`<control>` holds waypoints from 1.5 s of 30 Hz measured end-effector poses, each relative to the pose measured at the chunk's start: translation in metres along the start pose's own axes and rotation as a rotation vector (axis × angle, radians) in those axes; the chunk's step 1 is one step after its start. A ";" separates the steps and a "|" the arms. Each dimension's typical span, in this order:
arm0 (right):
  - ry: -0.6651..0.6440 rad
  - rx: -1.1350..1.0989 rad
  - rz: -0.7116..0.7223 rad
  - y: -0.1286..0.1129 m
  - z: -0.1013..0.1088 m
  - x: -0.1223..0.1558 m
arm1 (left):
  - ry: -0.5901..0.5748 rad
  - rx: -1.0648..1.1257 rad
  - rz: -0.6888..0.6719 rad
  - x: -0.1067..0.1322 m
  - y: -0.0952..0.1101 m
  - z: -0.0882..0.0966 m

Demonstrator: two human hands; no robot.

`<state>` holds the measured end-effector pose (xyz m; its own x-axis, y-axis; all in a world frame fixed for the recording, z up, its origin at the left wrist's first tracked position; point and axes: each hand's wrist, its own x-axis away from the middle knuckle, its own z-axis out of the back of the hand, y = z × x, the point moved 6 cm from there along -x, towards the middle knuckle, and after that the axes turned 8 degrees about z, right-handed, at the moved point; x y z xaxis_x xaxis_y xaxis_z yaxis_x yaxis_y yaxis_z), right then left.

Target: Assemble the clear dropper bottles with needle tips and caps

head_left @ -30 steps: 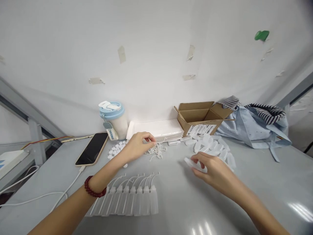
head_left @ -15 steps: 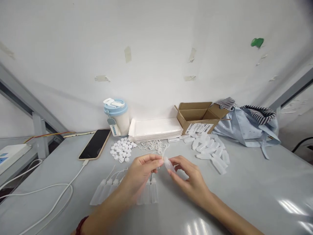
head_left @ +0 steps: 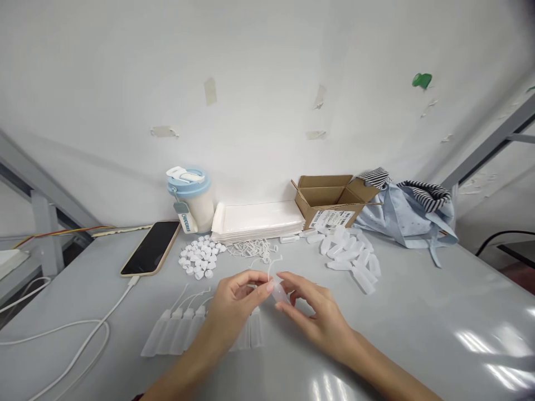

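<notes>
Between my hands is a small translucent plastic bottle, tilted with its neck toward the left. My right hand is closed around its body, thumb below and fingers above. At the neck end, my left hand pinches a thin white strap piece whose tail curls upward; the fingertips hide where it meets the bottle. A row of flat translucent bottles with white tops and thin tails lies below and behind my left hand, partly covered by it. White straps lie in a pile just beyond.
Small white caps are heaped left of the straps. Loose translucent bottles lie at right. Behind stand a cup, a stack of white envelopes, an open carton and a blue bag. A phone with its cable lies left.
The whole view has shifted slightly, so objects appear further left. My hands and the bottle sit a little lower and closer to me, with the same hold.
</notes>
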<state>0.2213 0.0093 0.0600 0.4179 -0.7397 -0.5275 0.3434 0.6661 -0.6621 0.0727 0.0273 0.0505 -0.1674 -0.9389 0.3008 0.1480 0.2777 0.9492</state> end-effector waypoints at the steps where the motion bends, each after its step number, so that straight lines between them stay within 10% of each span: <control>1: -0.006 0.002 0.016 -0.001 0.000 0.000 | -0.023 -0.004 -0.005 0.000 0.001 -0.001; 9: 0.041 -0.088 -0.159 0.006 -0.001 0.001 | 0.026 -0.188 -0.039 0.000 -0.002 0.005; 13: 0.087 -0.224 -0.332 0.017 0.001 0.003 | 0.303 -0.552 -0.549 0.015 0.017 0.006; 19: 0.087 -0.410 -0.443 0.023 -0.008 0.004 | 0.257 -0.942 -1.031 0.038 0.021 -0.026; 39: -0.017 -0.524 -0.569 0.026 -0.027 0.012 | 0.214 -0.902 -0.930 0.039 0.012 -0.023; 45: -0.073 -0.431 -0.517 0.028 -0.017 0.008 | -0.041 -0.825 -0.603 0.029 -0.003 -0.019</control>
<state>0.2195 0.0205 0.0285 0.3508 -0.9346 -0.0587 0.1540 0.1194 -0.9808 0.0864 -0.0046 0.0545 -0.4670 -0.8639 -0.1884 0.6504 -0.4800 0.5887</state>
